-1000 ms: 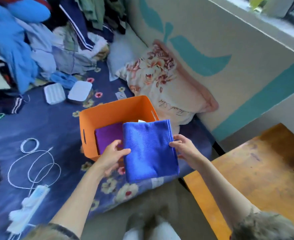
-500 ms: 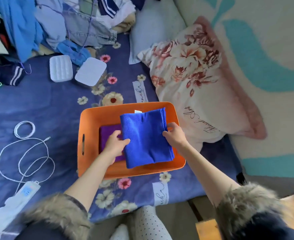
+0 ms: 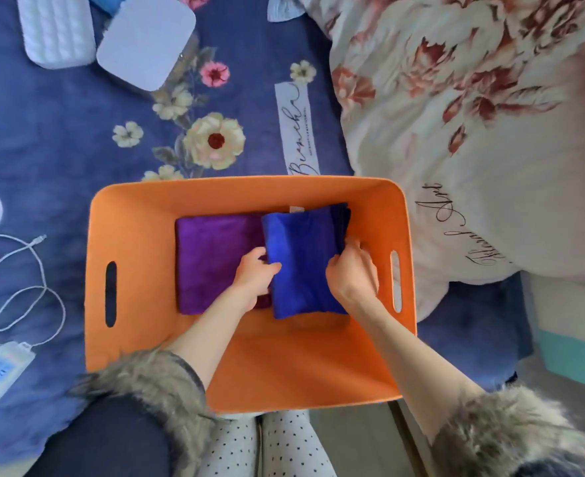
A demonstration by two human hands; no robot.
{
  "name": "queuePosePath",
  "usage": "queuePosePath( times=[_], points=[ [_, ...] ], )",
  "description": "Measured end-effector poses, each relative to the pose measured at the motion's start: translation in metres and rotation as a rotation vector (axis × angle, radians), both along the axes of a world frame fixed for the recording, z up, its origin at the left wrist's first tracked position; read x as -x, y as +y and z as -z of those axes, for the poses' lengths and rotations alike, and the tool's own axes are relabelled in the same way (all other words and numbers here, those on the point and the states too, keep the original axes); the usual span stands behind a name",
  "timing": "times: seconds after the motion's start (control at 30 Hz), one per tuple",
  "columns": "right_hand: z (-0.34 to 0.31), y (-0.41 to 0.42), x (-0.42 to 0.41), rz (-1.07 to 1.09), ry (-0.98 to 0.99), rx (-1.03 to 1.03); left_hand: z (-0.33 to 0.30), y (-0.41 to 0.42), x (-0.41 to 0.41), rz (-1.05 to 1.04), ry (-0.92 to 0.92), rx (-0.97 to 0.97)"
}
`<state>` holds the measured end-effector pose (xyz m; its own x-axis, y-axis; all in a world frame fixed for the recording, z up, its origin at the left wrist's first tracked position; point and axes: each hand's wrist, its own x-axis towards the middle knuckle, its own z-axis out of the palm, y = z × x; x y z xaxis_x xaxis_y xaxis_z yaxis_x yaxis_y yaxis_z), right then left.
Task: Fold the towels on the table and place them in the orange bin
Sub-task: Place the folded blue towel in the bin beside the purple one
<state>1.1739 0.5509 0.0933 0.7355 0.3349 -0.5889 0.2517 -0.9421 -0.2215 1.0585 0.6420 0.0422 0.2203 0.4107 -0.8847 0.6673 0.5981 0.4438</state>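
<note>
The orange bin [image 3: 284, 366] stands on a blue flowered bedspread, seen from straight above. A folded purple towel [image 3: 211, 259] lies flat on the bin's floor at the left. A folded blue towel [image 3: 301, 256] sits beside it on the right, overlapping its edge. My left hand [image 3: 254, 277] grips the blue towel's left edge, thumb on top. My right hand [image 3: 351, 270] holds its right edge, fingers curled under. Both hands are down inside the bin.
A large flowered pillow [image 3: 473, 132] lies against the bin's right side. Two white pads [image 3: 146, 39] sit at the top left. A white cable and charger [image 3: 12, 304] lie at the left. The bin has a slot handle [image 3: 111, 293] in each side wall.
Both hands have lowered the blue towel from above the bin down onto its floor beside the purple towel. The view has moved closer over the bin.
</note>
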Motion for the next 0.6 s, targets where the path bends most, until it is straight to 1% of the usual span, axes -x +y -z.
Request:
queuePosePath(
  times=[0.17,0.23,0.33,0.43,0.47,0.53,0.6],
  points=[
    [0.014,0.000,0.003,0.034,0.008,0.090,0.015,-0.002,-0.008,0.124,0.000,-0.024],
    [0.021,-0.003,0.005,0.001,-0.004,0.126,0.018,-0.004,-0.011,0.153,0.006,-0.044],
    [0.029,-0.005,0.005,-0.057,-0.048,0.134,0.019,-0.005,-0.009,0.149,0.027,-0.099],
    [0.032,-0.001,0.002,-0.077,-0.041,0.125,0.023,-0.002,-0.001,0.098,0.041,-0.143],
    [0.033,0.000,0.000,-0.075,-0.023,0.113,0.023,-0.001,0.001,0.088,0.041,-0.157],
    [0.032,-0.002,-0.003,-0.033,0.070,0.017,0.024,0.000,0.002,0.114,0.034,-0.213],
    [0.029,-0.007,-0.002,-0.084,0.118,-0.066,0.023,-0.001,0.002,0.203,0.032,-0.349]
  ],
)
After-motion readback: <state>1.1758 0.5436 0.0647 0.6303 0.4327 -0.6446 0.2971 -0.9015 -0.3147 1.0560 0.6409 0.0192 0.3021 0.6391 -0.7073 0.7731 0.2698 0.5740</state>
